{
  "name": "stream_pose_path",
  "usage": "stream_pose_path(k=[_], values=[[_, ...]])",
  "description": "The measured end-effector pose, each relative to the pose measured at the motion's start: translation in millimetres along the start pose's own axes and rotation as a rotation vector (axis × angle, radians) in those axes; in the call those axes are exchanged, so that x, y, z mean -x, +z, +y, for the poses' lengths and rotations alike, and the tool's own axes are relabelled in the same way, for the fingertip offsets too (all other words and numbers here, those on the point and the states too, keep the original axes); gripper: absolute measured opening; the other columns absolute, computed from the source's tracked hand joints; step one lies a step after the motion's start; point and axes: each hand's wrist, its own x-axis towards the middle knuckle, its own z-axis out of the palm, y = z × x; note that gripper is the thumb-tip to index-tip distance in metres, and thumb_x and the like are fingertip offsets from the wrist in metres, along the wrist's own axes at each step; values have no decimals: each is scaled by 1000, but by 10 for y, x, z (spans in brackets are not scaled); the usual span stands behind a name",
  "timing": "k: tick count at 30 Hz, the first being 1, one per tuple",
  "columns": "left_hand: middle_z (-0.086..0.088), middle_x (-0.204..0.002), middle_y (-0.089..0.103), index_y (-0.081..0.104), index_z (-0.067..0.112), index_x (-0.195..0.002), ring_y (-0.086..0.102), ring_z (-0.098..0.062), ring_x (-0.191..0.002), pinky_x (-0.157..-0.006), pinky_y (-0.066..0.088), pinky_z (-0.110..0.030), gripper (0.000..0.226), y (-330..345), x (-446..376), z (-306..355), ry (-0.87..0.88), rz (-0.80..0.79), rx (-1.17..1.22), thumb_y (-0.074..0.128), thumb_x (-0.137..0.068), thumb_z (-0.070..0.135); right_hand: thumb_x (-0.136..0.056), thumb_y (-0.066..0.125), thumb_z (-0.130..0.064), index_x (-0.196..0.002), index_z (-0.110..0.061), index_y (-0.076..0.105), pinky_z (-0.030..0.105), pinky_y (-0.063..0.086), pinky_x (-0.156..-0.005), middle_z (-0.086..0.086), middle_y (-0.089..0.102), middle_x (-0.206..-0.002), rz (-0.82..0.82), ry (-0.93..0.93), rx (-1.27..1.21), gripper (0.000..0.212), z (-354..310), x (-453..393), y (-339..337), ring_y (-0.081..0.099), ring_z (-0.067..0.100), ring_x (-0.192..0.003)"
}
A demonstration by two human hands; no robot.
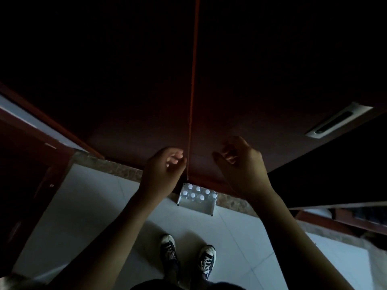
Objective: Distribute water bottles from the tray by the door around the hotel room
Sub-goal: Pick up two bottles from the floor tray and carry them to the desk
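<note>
A white tray [195, 207] sits on the pale floor tiles against the foot of the dark door. Several water bottles [194, 192] with white caps stand upright in its far half. My left hand [163, 173] hovers above and to the left of the tray, fingers curled loosely, holding nothing. My right hand [244, 166] is raised to the right of the tray, fingers half bent and apart, also holding nothing. Both hands are well above the bottles.
The dark red-brown door [230, 80] fills the upper view, with a thin bright seam [192, 80] down its middle and a metal handle plate [337, 122] at the right. A stone threshold strip [117, 166] runs along its foot. My two sneakers [188, 256] stand just behind the tray.
</note>
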Motion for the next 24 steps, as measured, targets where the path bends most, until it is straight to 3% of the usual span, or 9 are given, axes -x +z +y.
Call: stream_pose_path(k=[5, 7, 10, 12, 20, 24], values=[[11, -94, 71, 69, 22, -99, 66, -3, -87, -72, 51, -12, 15, 557, -21, -645, -99, -62, -10, 71, -87, 13, -79, 72, -35, -107, -20, 65, 30, 57, -68, -9, 70, -88, 65, 116, -54, 33, 732, -4, 366, 67, 6, -78], [13, -93, 72, 69, 23, -100, 67, -1, -83, -71, 52, -14, 15, 899, -19, -1080, -152, -129, -84, 72, -86, 18, -78, 71, -36, -105, -22, 64, 24, 55, -65, -11, 69, -87, 76, 176, -78, 32, 1209, 46, 655, 66, 0, -76], [15, -97, 71, 68, 25, -101, 66, 2, -83, -76, 55, -25, 17, 1445, -21, -1851, -217, -198, -193, 72, -84, 26, -80, 77, -26, -97, -24, 62, 29, 54, -65, -9, 70, -87, 71, 264, -82, 22, 2034, 163, 1213, 67, 7, -78], [16, -104, 69, 67, 26, -107, 65, -1, -85, -78, 53, -26, 24, 1852, -41, -2432, -262, -205, -231, 71, -84, 30, -80, 79, -25, -94, -28, 59, 23, 49, -63, -13, 67, -86, 48, 317, -57, 24, 2591, 249, 1673, 65, 6, -78], [9, -137, 59, 51, 26, -136, 63, -16, -117, -98, 50, -37, 60, 3464, -262, -4823, -323, -396, -314, 69, -81, 40, -82, 77, -25, -118, -18, 62, 24, 50, -77, -4, 67, -110, -81, 491, 10, 40, 4794, 525, 3609, 64, 13, -97], [19, -137, 54, 39, 35, -138, 62, -13, -117, -87, 50, -28, 71, 4113, -338, -5747, -279, -329, -325, 74, -76, 35, -81, 75, -26, -136, -24, 51, 28, 51, -89, -5, 61, -130, -105, 517, 3, 60, 5737, 492, 4550, 60, 15, -114]])
